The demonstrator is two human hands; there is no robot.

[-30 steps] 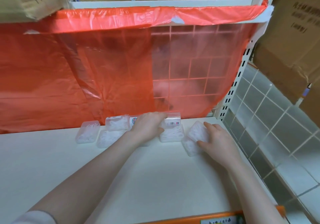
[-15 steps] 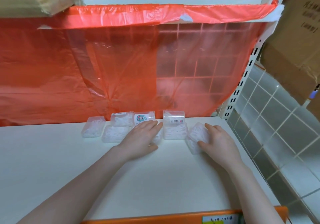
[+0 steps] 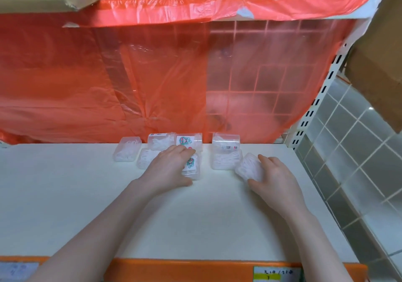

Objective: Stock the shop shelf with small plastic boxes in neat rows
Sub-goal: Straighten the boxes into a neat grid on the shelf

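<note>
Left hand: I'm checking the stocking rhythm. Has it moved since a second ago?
Yes. The left hand pulled back from the rear box by the red sheet onto the stickered box.

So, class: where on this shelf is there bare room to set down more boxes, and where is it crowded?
Bare: the white shelf left of the leftmost box, and the front strip between the arms up to the orange edge. Crowded: the back middle, where boxes sit under the left hand and right hand.
</note>
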